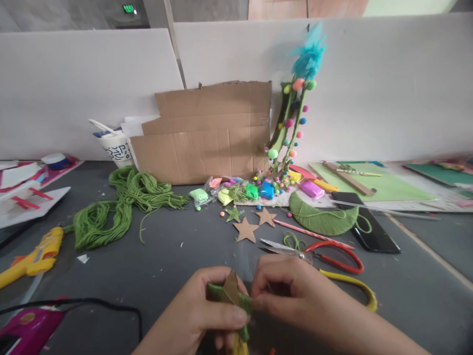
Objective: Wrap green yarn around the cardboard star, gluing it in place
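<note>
In my left hand [214, 310] is a small cardboard star [231, 288], partly wrapped in green yarn, its bare brown tip pointing up. The thumb presses on its front and the fingers are behind it. My right hand [288, 291] is closed in a pinch at the star's right edge, on the green yarn there; its fingertips partly hide the strand. Something yellow [241, 345] shows under my left hand, too little of it to name. Just beyond my right hand lie scissors [308, 255] with red and yellow handles.
Bare cardboard stars [246, 230], a green-wrapped crescent [321, 217], a striped pencil [314, 232] and a phone [373, 231] lie ahead. Green yarn skeins [99, 224] and glue guns [37, 259] are left. Behind stand cardboard [199, 153] and a pompom-decorated green piece [288, 123].
</note>
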`<state>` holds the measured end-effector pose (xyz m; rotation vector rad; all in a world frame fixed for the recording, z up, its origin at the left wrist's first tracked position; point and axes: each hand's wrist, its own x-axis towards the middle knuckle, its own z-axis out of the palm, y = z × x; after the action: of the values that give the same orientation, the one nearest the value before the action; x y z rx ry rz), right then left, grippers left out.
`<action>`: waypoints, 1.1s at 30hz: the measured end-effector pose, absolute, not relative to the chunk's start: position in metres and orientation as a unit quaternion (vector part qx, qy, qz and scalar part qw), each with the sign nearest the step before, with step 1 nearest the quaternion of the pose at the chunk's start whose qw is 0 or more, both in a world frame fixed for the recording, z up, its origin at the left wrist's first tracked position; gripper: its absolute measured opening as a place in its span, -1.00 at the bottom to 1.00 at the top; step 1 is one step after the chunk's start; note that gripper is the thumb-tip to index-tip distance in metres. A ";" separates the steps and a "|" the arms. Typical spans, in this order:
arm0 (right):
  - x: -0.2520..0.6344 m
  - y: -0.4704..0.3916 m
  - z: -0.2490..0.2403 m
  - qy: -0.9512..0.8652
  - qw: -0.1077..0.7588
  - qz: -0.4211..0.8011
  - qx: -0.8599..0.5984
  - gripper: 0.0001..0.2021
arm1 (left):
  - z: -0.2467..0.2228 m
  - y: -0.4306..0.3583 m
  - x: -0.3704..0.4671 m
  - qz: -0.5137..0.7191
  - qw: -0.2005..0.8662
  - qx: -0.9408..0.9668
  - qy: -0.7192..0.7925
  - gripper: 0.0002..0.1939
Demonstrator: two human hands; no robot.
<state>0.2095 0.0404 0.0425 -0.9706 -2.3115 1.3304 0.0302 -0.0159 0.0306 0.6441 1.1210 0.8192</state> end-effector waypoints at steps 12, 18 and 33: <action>0.216 0.033 0.054 -0.869 0.111 0.358 -0.324 -0.85 | 0.027 -0.021 0.033 0.244 0.659 0.401 0.588 -0.85; 0.208 0.029 0.045 -0.866 0.133 0.323 -0.358 -0.86 | 0.021 -0.017 0.034 0.271 0.609 0.461 0.587 -0.89; 0.204 0.018 0.037 -0.893 0.206 0.205 -0.345 -0.76 | 0.020 -0.017 0.037 0.400 0.610 0.337 0.595 -0.82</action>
<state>0.2043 0.0182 0.0369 -0.9616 -2.4876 0.5709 0.0369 -0.0166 0.0200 0.7784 1.3730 0.9229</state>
